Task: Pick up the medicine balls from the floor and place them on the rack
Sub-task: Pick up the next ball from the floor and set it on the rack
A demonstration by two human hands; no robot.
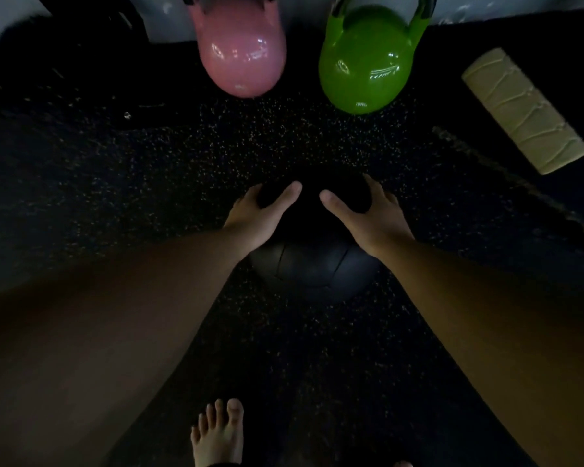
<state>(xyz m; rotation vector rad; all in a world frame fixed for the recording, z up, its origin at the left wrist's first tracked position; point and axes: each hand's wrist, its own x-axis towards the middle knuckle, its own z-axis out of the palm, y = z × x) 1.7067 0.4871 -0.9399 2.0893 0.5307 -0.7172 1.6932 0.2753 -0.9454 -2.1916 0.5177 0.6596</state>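
Mostly lost in shadow: medicine ball.

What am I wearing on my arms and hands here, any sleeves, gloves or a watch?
Nothing visible. The left forearm and right forearm are bare to the frame edge, with no sleeves. The left hand and right hand have no gloves, and no watch, band or ring shows, though the light is dim.

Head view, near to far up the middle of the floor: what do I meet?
Bare foot → medicine ball, left hand and right hand on its sides → pink kettlebell and green kettlebell, side by side.
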